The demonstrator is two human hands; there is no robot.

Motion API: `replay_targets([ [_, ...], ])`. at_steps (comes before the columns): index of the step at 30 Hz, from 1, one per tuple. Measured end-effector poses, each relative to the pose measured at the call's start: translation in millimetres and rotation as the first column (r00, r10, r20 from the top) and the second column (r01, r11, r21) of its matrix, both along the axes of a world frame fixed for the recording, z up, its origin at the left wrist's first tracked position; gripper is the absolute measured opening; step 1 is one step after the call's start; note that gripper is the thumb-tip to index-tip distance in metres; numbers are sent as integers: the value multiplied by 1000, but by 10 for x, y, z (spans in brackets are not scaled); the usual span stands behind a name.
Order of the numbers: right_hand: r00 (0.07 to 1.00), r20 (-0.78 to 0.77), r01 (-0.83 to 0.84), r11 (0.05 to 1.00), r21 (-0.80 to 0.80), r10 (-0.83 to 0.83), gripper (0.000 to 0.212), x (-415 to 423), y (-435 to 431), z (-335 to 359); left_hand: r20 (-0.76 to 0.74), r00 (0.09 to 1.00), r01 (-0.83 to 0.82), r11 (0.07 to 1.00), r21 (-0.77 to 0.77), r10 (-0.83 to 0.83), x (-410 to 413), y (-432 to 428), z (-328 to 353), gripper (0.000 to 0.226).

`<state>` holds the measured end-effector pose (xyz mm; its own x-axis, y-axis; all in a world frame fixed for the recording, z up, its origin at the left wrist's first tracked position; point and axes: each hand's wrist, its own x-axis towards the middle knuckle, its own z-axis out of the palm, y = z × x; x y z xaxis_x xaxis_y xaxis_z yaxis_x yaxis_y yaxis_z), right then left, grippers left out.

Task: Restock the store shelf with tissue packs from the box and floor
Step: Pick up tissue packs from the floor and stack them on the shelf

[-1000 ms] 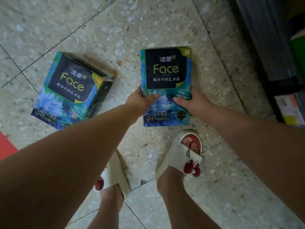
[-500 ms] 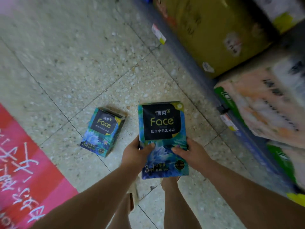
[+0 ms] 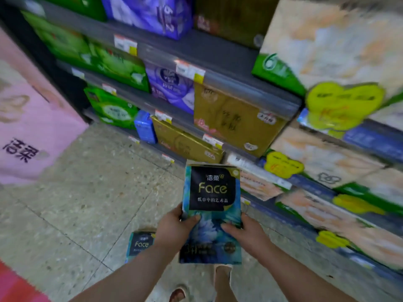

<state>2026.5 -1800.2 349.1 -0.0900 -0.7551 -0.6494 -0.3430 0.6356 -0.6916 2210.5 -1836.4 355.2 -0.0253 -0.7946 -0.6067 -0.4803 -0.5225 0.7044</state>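
With both hands, left (image 3: 174, 231) and right (image 3: 246, 233), clamped on the Face tissue pack (image 3: 212, 212), carry it level toward a shelf (image 3: 250, 92) gap.

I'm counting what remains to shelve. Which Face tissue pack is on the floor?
The smaller-looking Face pack at lower left, partly hidden behind the left hand; the other pack is held up in both hands.

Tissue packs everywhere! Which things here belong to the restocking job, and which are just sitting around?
Part of the job:
held Face pack, gripped by left hand and right hand
second Face pack on the floor
shelf

Just there:
pink box
gold packs
green packs
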Motion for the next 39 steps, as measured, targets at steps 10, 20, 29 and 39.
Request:
replay_targets([
  [10, 933, -48, 348, 927, -144, -357, 11, -692, 1225, 1425, 15, 904, 426, 894, -142, -428, -956, 421, 1330, 46],
  [20, 727, -127, 642, 733, -223, -675, 14, -1845, 3031, 2323, -23, 702, 669, 670, -323, -712, -2559, 1807, 2154, 12],
  [29, 549, -245, 734, 602, -315, -799, 19, -3120, 5252, 2708, -36, 528, 788, 505, -352, -849, -4192, 3796, 2486, 19],
  [39, 440, -264, 773, 512, -375, -858, 34, -4086, 6545, 3062, -16, 435, 795, 393, -462, -900, -5277, 5026, 2979, 12],
])
